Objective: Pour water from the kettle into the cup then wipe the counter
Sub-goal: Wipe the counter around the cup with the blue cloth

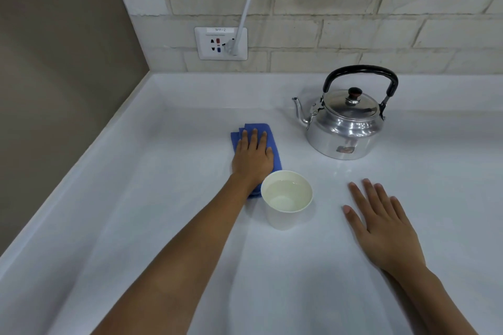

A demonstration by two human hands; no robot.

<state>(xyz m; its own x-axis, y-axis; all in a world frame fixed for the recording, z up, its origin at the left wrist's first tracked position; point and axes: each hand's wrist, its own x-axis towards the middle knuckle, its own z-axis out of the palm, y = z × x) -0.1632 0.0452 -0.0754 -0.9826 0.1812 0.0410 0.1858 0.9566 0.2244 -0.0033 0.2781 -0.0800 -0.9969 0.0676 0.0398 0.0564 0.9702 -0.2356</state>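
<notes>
A: Status on the 2 hands?

B: Right hand (381, 223) is nearest, flat on the white surface (136, 212), palm down, fingers spread, holding nothing. Left hand (253, 156) reaches further in, also flat with fingers extended, pressing on the blue cloth (273, 144). No pinch or grasp on it, just palm on top.

A: Cup?

B: White cup (286, 198) stands upright between the 2 arms, just right of the left wrist, its rim over the near end of the cloth. Clear water inside, roughly half full.

A: Cloth orientation?

B: Folded, long axis running near to far, slightly tilted left at the far end. Far edge pokes out beyond the fingertips.

A: Kettle?

B: Metal kettle (345, 122) sits upright further back on the right, well apart from both hands. Lid on, black handle raised over it, spout pointing left toward the cloth side.

A: Behind that?

B: Brick wall with 1 socket plate (220, 43), white cable (249, 0) plugged in.
</notes>
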